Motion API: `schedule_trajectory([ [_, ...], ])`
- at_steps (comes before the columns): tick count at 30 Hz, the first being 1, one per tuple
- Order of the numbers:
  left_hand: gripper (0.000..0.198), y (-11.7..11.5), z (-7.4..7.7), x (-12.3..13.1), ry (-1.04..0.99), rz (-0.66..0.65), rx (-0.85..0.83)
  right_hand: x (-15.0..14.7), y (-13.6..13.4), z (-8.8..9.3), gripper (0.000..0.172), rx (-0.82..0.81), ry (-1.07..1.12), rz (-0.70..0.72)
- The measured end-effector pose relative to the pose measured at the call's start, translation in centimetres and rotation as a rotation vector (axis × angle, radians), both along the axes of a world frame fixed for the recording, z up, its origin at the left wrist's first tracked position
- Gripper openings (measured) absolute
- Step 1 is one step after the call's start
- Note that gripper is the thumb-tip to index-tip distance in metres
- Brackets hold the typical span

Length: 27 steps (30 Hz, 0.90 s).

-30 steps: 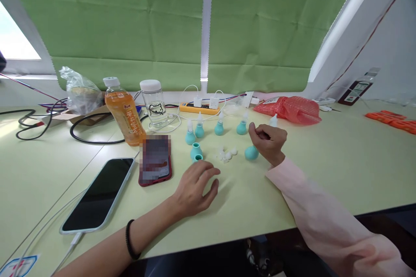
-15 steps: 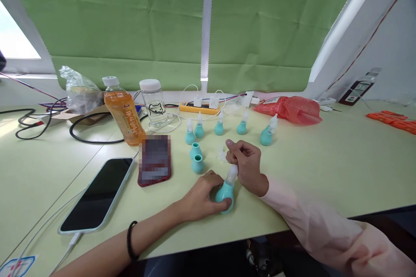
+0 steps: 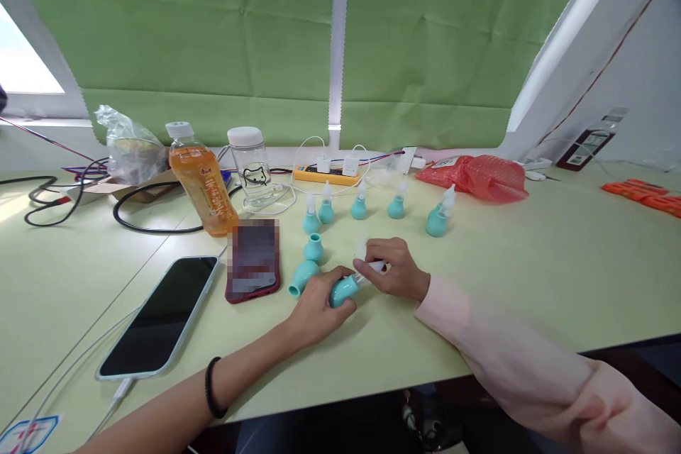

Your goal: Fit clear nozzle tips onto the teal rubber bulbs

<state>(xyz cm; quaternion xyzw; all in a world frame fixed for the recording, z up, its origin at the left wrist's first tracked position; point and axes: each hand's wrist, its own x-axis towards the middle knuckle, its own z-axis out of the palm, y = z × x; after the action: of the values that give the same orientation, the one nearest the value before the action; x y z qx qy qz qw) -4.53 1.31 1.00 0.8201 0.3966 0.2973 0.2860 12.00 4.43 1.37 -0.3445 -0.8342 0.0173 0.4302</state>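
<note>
My left hand (image 3: 316,305) grips a teal rubber bulb (image 3: 343,289) lying tilted near the table's front middle. My right hand (image 3: 392,269) pinches the clear nozzle (image 3: 372,268) that sticks out of that bulb. Just left of my left hand a second teal bulb (image 3: 302,277) lies on its side, and a third (image 3: 313,249) stands upright behind it. Several assembled bulbs with white tips stand in a row further back, among them one (image 3: 439,216) at the right end and one (image 3: 311,220) at the left end.
A red phone (image 3: 254,262) and a larger black phone (image 3: 159,316) on a cable lie at the left. Behind them stand an orange drink bottle (image 3: 201,181) and a clear jar (image 3: 252,167). A yellow power strip (image 3: 324,174), a red bag (image 3: 476,177) and cables line the back.
Both hands shifted left and away with the bulb, which went from upright to tilted on its side. One loose teal bulb beside my left hand has tipped over.
</note>
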Motion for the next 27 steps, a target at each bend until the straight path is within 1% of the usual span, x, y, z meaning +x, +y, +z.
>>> schedule_trajectory([
  [1, 0.025, 0.0, 0.0, 0.0, -0.004, -0.019, -0.002, 0.1, 0.1, -0.2, 0.033, -0.025, -0.045, 0.007],
  [3, 0.023, 0.0, 0.1, 0.0, 0.004, -0.055, -0.018, 0.0, 0.1, -0.4, 0.039, -0.095, -0.061, 0.0],
  [6, 0.023, 0.0, 0.1, 0.0, 0.055, -0.082, -0.032, -0.4, -0.2, -0.5, 0.043, -0.266, 0.035, 0.017],
  [8, 0.022, 0.1, 0.1, -0.1, 0.084, -0.103, -0.007, -0.7, -0.2, -0.4, 0.044, -0.448, 0.141, 0.063],
  [11, 0.019, 0.3, -0.1, -0.3, 0.102, -0.155, 0.098, -0.8, 0.1, 0.0, 0.047, -0.826, 0.314, 0.222],
  [12, 0.019, 0.3, -0.1, -0.4, 0.109, -0.165, 0.127, -0.7, 0.4, 0.2, 0.048, -0.914, 0.363, 0.272],
  [13, 0.02, 0.3, -0.1, -0.4, 0.118, -0.166, 0.145, -0.5, 0.6, 0.5, 0.05, -0.954, 0.409, 0.296],
  [14, 0.021, 0.3, -0.2, -0.5, 0.128, -0.16, 0.15, -0.2, 0.9, 0.8, 0.051, -0.943, 0.446, 0.28],
  [15, 0.023, 0.2, -0.2, -0.5, 0.137, -0.15, 0.146, 0.1, 1.2, 1.1, 0.051, -0.884, 0.468, 0.221],
  [16, 0.024, 0.2, -0.2, -0.5, 0.141, -0.138, 0.139, 0.6, 1.5, 1.5, 0.051, -0.783, 0.469, 0.129],
  [18, 0.028, 0.1, -0.2, -0.5, 0.149, -0.132, 0.131, 1.8, 2.4, 2.0, 0.048, -0.539, 0.373, -0.093],
  [19, 0.029, 0.0, -0.2, -0.5, 0.153, -0.13, 0.13, 2.6, 2.8, 2.1, 0.045, -0.424, 0.281, -0.201],
  [20, 0.029, 0.0, -0.3, -0.4, 0.159, -0.126, 0.131, 3.3, 3.4, 2.1, 0.041, -0.35, 0.179, -0.292],
  [21, 0.029, 0.0, -0.4, -0.4, 0.164, -0.117, 0.135, 4.0, 4.0, 2.0, 0.037, -0.315, 0.088, -0.369],
  [23, 0.027, 0.1, -0.5, -0.4, 0.161, -0.086, 0.152, 5.3, 5.1, 1.3, 0.033, -0.347, -0.051, -0.456],
  [25, 0.023, 0.1, -0.6, -0.4, 0.146, -0.06, 0.17, 6.2, 6.1, 0.3, 0.032, -0.406, -0.135, -0.461],
  [27, 0.02, 0.1, -0.6, -0.4, 0.141, -0.054, 0.184, 6.6, 6.8, -0.7, 0.032, -0.44, -0.176, -0.419],
])
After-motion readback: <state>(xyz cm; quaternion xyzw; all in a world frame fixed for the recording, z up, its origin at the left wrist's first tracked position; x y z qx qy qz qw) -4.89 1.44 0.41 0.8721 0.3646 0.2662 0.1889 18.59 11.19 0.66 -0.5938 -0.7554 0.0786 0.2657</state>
